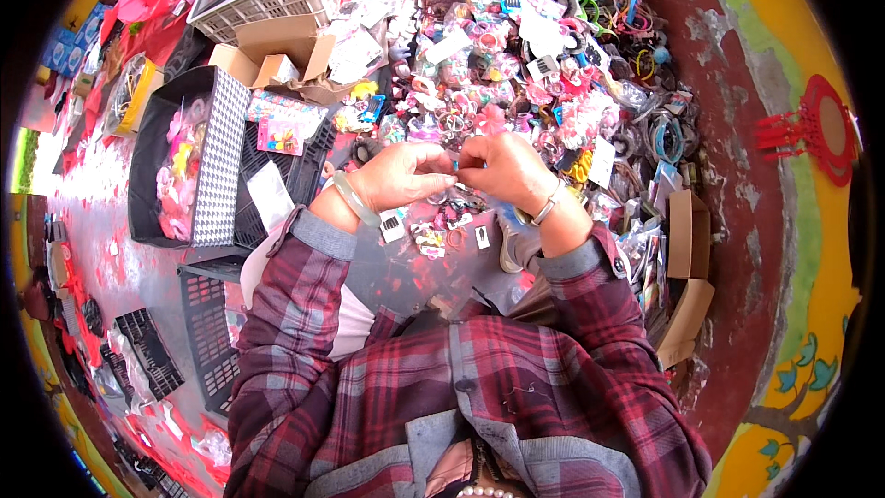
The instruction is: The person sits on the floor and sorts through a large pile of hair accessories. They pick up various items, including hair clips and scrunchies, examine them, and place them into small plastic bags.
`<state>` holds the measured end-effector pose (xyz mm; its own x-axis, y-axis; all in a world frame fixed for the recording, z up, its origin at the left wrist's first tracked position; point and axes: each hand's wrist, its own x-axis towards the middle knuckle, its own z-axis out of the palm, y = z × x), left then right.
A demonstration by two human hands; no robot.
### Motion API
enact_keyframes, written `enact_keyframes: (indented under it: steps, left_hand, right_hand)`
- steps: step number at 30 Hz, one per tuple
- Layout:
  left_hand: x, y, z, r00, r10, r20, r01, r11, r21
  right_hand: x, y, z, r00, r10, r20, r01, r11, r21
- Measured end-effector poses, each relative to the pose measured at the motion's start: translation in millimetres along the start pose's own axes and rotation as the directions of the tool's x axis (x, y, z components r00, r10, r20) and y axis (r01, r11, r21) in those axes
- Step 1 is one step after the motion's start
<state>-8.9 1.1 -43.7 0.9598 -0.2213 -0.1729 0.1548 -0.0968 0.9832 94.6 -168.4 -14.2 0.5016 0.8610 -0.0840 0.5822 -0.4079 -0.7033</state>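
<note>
We see the left hand (398, 175) and right hand (505, 171) meeting fingertip to fingertip, pinched shut on a small blue plastic trinket (455, 166). Heaped colourful hair accessories (516, 65) lie at twelve o'clock; a black checked storage box (218, 157) at nine.

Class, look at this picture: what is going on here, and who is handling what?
A person in a red plaid shirt sits over a crowded heap of colourful hair ties and packaged hair accessories. The left hand, with a pale green bangle at its wrist, and the right hand, with a silver bracelet, meet at the fingertips, pinching a tiny item between them that is too small to identify. To the person's left lies a black box with a houndstooth-patterned side holding pink items; open brown cardboard boxes sit at the right.
</note>
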Motion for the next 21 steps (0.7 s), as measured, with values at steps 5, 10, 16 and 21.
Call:
enact_keyframes:
  steps: [5, 10, 16, 21]
  left_hand:
    - [1, 1, 5, 0.998, 0.001, -0.06, 0.001, 1.0, 0.023]
    - [2, 1, 2, 0.998, 0.028, -0.059, -0.017, 0.985, 0.171]
    - [2, -9, -2, 0.989, 0.143, -0.028, -0.128, 0.946, 0.297]
    - [3, -1, 3, 0.984, 0.11, -0.141, -0.05, 0.926, 0.375]
  right_hand:
    - [-1, -1, 4, 0.999, 0.02, -0.029, -0.023, 0.993, -0.112]
    - [-1, -4, 2, 1.0, 0.015, -0.018, -0.018, 0.99, -0.138]
    - [-1, -5, 5, 1.0, -0.017, 0.0, 0.017, 0.986, -0.164]
    - [-2, -7, 7, 1.0, 0.01, -0.016, -0.012, 0.992, -0.123]
